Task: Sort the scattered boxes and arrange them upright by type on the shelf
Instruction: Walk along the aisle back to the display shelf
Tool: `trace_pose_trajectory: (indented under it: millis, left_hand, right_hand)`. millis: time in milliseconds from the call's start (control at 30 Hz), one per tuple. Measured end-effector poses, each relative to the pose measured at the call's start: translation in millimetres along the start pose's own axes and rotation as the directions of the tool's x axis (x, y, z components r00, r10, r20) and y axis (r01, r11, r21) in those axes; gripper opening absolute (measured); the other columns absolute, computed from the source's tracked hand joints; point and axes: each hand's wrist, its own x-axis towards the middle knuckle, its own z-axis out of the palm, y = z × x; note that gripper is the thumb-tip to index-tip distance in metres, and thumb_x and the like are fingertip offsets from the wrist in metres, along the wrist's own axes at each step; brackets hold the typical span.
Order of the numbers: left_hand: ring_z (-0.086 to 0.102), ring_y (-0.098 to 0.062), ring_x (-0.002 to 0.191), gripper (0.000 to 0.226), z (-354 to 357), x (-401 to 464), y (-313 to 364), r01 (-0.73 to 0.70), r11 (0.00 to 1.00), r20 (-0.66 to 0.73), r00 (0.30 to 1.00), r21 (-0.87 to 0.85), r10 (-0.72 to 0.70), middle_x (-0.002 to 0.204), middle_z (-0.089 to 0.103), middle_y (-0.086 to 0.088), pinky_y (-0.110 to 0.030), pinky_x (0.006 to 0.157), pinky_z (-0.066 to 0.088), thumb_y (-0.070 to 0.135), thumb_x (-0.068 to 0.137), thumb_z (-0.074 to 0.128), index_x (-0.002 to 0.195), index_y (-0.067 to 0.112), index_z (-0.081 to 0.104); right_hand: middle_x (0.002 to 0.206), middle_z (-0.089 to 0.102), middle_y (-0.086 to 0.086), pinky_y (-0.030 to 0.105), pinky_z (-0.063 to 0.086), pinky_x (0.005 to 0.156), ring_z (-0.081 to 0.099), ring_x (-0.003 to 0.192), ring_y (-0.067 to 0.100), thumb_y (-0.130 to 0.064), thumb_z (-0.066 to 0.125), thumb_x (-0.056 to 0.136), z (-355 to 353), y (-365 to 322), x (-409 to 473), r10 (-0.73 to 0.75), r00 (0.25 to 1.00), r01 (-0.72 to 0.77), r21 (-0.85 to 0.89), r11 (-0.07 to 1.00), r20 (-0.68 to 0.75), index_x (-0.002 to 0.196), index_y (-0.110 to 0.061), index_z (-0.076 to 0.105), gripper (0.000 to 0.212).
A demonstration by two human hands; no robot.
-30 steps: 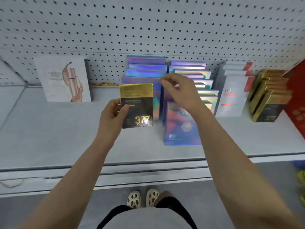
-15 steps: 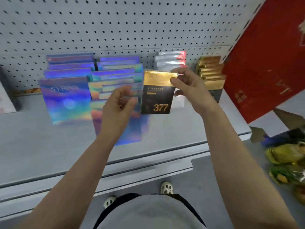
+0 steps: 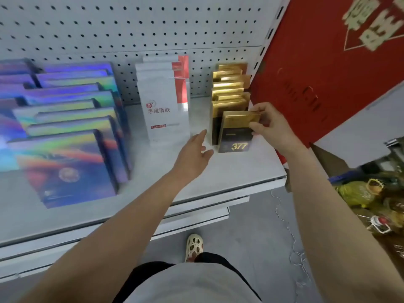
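Head: right fingers (image 3: 256,125) pinching 377 box (image 3: 237,133)

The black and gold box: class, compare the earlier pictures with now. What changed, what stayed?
The black and gold box passed from the left hand to the right hand, then moved right to the front of the gold row. The left hand now hangs open. The white boxes and rainbow boxes stayed put.

I read "377" in gold digits low on the front of the black-and-gold box (image 3: 237,133). The front white box (image 3: 167,110) carries grey Chinese characters, 净痘清肤. Large pale characters on the red board (image 3: 323,62) are too blurred to read.
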Motion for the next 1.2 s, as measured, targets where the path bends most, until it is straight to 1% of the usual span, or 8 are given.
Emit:
trace_pose_trajectory:
  millis: [100, 300, 533, 633, 800, 967, 1100, 1200]
  left_hand:
    - [0.056, -0.021, 0.121, 0.060, 12, 14, 11, -0.049, 0.999, 0.007, 0.999, 0.019, 0.049, 0.150, 0.039, -0.005, -0.028, 0.097, 0.044, 0.018, 0.098, 0.054, 0.151, 0.022, 0.026]
    - [0.059, -0.020, 0.116, 0.055, 21, 29, 17, -0.079, 0.996, -0.038, 0.996, -0.040, 0.077, 0.143, 0.047, -0.003, -0.037, 0.098, 0.051, 0.014, 0.095, 0.056, 0.144, 0.024, 0.034]
    - [0.058, -0.018, 0.118, 0.059, 21, 37, 16, -0.048, 0.999, -0.034, 0.998, -0.010, 0.048, 0.147, 0.042, -0.003, -0.021, 0.088, 0.045, 0.015, 0.096, 0.057, 0.147, 0.026, 0.030]
    - [0.055, -0.018, 0.123, 0.057, 16, 31, 15, -0.028, 0.999, -0.037, 0.999, 0.025, 0.029, 0.149, 0.040, -0.004, -0.020, 0.091, 0.042, 0.015, 0.098, 0.054, 0.149, 0.021, 0.031]
    - [0.055, -0.009, 0.117, 0.041, -11, 12, 11, -0.011, 1.000, -0.185, 0.983, -0.006, 0.010, 0.138, 0.054, 0.003, -0.020, 0.099, 0.042, 0.016, 0.099, 0.052, 0.139, 0.023, 0.048]
    - [0.057, 0.002, 0.103, 0.032, -51, -30, -9, -0.031, 0.999, -0.378, 0.926, -0.019, 0.022, 0.119, 0.066, 0.007, -0.005, 0.088, 0.039, 0.013, 0.098, 0.052, 0.128, 0.022, 0.059]
    - [0.066, 0.000, 0.092, 0.027, -81, -79, -37, -0.035, 0.996, -0.510, 0.860, -0.084, -0.013, 0.096, 0.070, 0.012, -0.014, 0.086, 0.049, 0.012, 0.097, 0.053, 0.120, 0.022, 0.064]
    - [0.065, 0.007, 0.085, 0.025, -106, -124, -62, -0.005, 0.995, -0.598, 0.799, -0.095, -0.053, 0.089, 0.068, 0.020, -0.014, 0.083, 0.048, 0.020, 0.094, 0.052, 0.115, 0.026, 0.064]
  right_hand:
    - [0.114, 0.062, -0.006, 0.024, 0.045, 0.076, 0.058, 0.094, 0.009, -0.016, 0.079, 0.082, 1, -1, 11, -0.020, 1.000, 0.020, -0.128, 0.992, 0.000, 0.109, -0.037, 0.049, 0.045]
    - [0.123, 0.059, -0.002, 0.018, 0.040, 0.070, 0.057, 0.101, 0.017, -0.012, 0.077, 0.083, 9, 2, 30, -0.085, 0.995, 0.071, -0.224, 0.972, -0.054, 0.107, -0.038, 0.042, 0.049]
    - [0.125, 0.050, 0.001, 0.027, 0.040, 0.086, 0.050, 0.112, 0.018, -0.014, 0.076, 0.084, 8, 3, 33, -0.151, 0.986, 0.110, -0.396, 0.912, -0.073, 0.122, -0.024, 0.046, 0.049]
    - [0.127, 0.050, 0.004, 0.033, 0.044, 0.094, 0.050, 0.118, 0.023, -0.016, 0.076, 0.083, 7, -3, 30, -0.175, 0.981, 0.123, -0.435, 0.892, -0.082, 0.127, -0.019, 0.050, 0.051]
    - [0.128, 0.053, 0.012, 0.042, 0.044, 0.096, 0.048, 0.116, 0.032, -0.017, 0.066, 0.089, 17, -22, 18, -0.363, 0.901, 0.166, -0.583, 0.796, -0.238, 0.129, -0.013, 0.055, 0.042]
    - [0.117, 0.063, 0.010, 0.038, 0.040, 0.091, 0.054, 0.109, 0.030, -0.022, 0.054, 0.097, 63, -41, 11, -0.469, 0.864, 0.333, -0.489, 0.806, -0.185, 0.121, -0.012, 0.061, 0.027]
    - [0.111, 0.067, 0.007, 0.026, 0.039, 0.089, 0.059, 0.105, 0.022, -0.021, 0.052, 0.100, 122, -58, -8, -0.512, 0.856, 0.456, -0.357, 0.815, -0.076, 0.115, -0.012, 0.064, 0.022]
    - [0.116, 0.067, 0.002, 0.025, 0.045, 0.087, 0.060, 0.103, 0.016, -0.024, 0.050, 0.102, 171, -74, -32, -0.505, 0.862, 0.496, -0.269, 0.826, 0.037, 0.117, -0.016, 0.064, 0.022]
